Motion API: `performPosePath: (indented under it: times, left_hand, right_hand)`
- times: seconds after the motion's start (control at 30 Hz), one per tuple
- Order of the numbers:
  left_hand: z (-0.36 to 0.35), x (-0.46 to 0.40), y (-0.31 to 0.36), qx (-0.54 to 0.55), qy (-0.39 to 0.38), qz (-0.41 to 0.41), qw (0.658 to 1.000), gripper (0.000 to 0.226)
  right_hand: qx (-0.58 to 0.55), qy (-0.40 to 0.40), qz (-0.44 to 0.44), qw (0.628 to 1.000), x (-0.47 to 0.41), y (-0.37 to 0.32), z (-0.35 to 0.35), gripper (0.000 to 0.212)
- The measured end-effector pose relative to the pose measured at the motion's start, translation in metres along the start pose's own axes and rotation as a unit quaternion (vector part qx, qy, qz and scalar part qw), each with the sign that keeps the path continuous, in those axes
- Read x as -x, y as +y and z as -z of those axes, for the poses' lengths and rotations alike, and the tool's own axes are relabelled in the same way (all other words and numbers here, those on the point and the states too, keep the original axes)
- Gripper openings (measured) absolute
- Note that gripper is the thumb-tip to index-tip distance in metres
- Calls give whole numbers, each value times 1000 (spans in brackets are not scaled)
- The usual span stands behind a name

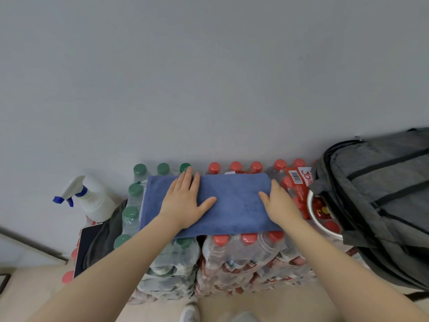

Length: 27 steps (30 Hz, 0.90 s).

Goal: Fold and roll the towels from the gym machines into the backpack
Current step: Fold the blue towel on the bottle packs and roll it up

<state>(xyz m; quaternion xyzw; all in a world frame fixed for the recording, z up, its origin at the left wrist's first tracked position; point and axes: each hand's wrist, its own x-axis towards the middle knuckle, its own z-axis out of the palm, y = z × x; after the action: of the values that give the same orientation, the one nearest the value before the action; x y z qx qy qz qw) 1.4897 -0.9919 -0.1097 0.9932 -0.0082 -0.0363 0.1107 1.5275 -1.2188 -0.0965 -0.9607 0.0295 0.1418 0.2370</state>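
A blue towel (pixel 234 203), folded into a flat rectangle, lies on top of shrink-wrapped packs of water bottles. My left hand (pixel 185 201) presses flat on its left half, fingers spread. At the towel's right edge rests my right hand (pixel 277 203), palm down with the thumb pointing inward and the fingers over the edge. A grey backpack (pixel 380 201) with black zips stands to the right, leaning on the bottle packs.
Green-capped bottles (pixel 131 214) sit under the towel's left side, red-capped bottles (pixel 235 167) under the right. A white spray bottle (pixel 90 198) with a blue trigger stands at the left by the grey wall. A dark cloth (pixel 104 238) and a dark flat item (pixel 87 242) lie beside it.
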Motion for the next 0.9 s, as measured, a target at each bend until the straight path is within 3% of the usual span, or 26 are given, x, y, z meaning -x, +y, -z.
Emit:
performPosePath:
  times: [0.1, 0.23, 0.4, 0.63, 0.8, 0.9]
  left_hand:
    - [-3, 1, 24, 13, -17, -49, 999, 104]
    - [-11, 0, 47, -25, -31, -99, 994, 118]
    - [-11, -10, 79, -24, -61, -111, 992, 123]
    - [-12, -26, 124, -7, -111, -141, 984, 79]
    - [7, -16, 82, 90, -122, -143, 978, 61]
    - [25, -10, 49, 214, -132, -131, 959, 59]
  right_hand:
    - [61, -30, -30, 997, 1, 0, 16, 37]
    - [6, -60, -6, 998, 0, 2, 29, 31]
    - [-22, -7, -15, 1000, -1, 6, 51, 34]
    - [53, 114, 1, 992, 4, 20, 81, 32]
    - [65, 101, 115, 986, 20, -25, 61, 28]
    - [74, 65, 143, 985, 28, -55, 39, 22]
